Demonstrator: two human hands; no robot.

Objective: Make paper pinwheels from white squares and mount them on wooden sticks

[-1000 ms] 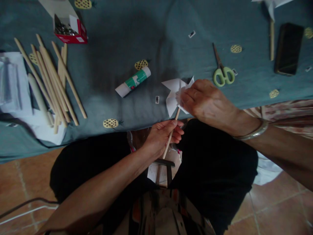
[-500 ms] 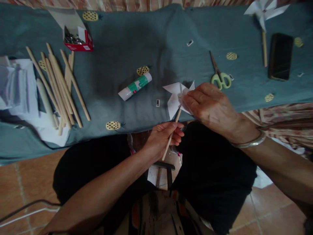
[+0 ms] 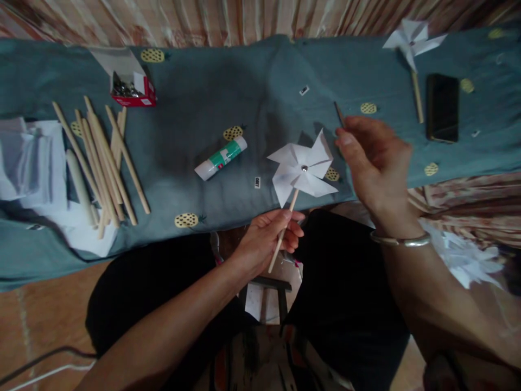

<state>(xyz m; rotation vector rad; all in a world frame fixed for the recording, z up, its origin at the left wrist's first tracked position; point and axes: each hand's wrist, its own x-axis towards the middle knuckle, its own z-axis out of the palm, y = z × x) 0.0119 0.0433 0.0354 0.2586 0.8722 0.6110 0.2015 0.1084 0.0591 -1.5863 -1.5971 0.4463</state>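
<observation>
My left hand [image 3: 272,233] is closed round the thin wooden stick of a white paper pinwheel [image 3: 291,157]. The pinwheel's blades spread out above that hand, with a silver pin head at their centre. To the right of the blades, my right hand [image 3: 376,163] is off the pinwheel, its fingers loosely curled and slightly blurred, with nothing visible in them. It hovers over the scissors [image 3: 338,113]; only a dark blade shows past the fingers, and the green handles are hidden. A silver bangle [image 3: 401,240] circles my right wrist.
A glue stick [image 3: 221,158] lies left of the pinwheel. Further left are several wooden sticks [image 3: 101,168], white papers [image 3: 32,163] and a red box [image 3: 134,95] of metal pins. A second pinwheel [image 3: 413,46] and a phone [image 3: 443,107] lie at right. White paper pieces [image 3: 468,260] sit low right.
My right hand has left the pinwheel's centre and moved right, uncovering the blades and pin head. My left hand keeps its hold on the stick. The camera view has tilted up slightly.
</observation>
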